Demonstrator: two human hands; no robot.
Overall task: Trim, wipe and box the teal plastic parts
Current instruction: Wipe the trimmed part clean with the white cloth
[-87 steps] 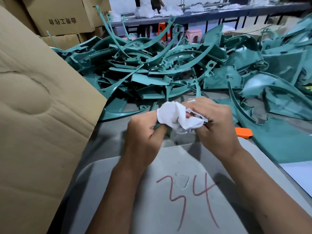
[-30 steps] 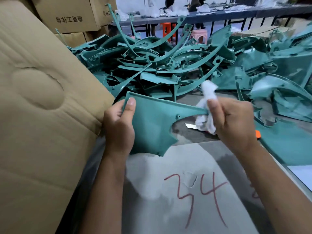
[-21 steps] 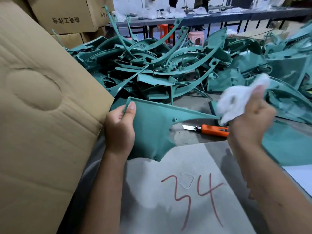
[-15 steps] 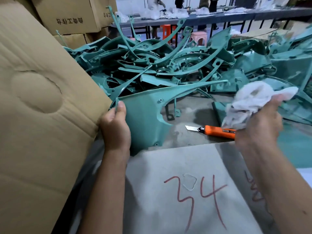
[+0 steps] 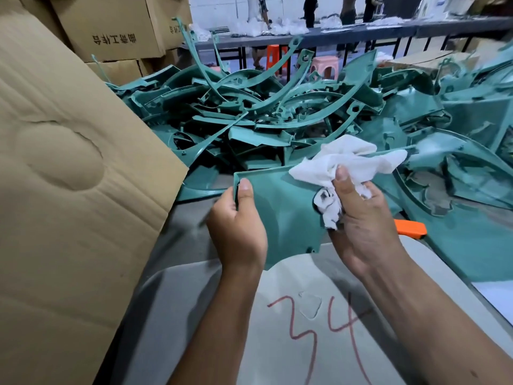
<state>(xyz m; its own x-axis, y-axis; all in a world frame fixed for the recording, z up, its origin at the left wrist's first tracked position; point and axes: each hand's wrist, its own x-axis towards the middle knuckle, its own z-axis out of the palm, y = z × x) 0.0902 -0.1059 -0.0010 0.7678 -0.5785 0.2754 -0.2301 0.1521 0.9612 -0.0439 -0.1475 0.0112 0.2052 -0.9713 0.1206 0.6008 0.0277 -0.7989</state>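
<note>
Two bare hands work one piece over the near edge of the grey table point(image 5: 177, 262). At far left a tall brown corrugated cardboard flap point(image 5: 69, 190) leans in, presumably part of the box the parts go into. Just right of it, the left hand point(image 5: 238, 232) grips the flat teal plastic panel point(image 5: 286, 207) at its near left corner, thumb pressed on the upper face beside the raised rim and fingers curled out of sight beneath. The panel is lifted off the table and tilted toward the camera, its long tapering arm running away to the right. Beyond it a tangled heap of curved teal plastic parts point(image 5: 263, 118) covers the far half of the table.

Further right, the right hand point(image 5: 363, 226) is closed around a crumpled white cloth point(image 5: 349, 162), thumb on top, bunching it against the panel's right side, so wiping looks to be the step in hand.

Judging by its thin wall, the panel should be light and fairly stiff across the broad body but springy along the narrow arm, which could flex or snap if used as a handle. The smooth face may be slippery, so the rimmed corner and broad edge look like the safer hold. At the right, an orange-handled utility knife point(image 5: 410, 229) lies partly hidden behind the wrist.
</note>
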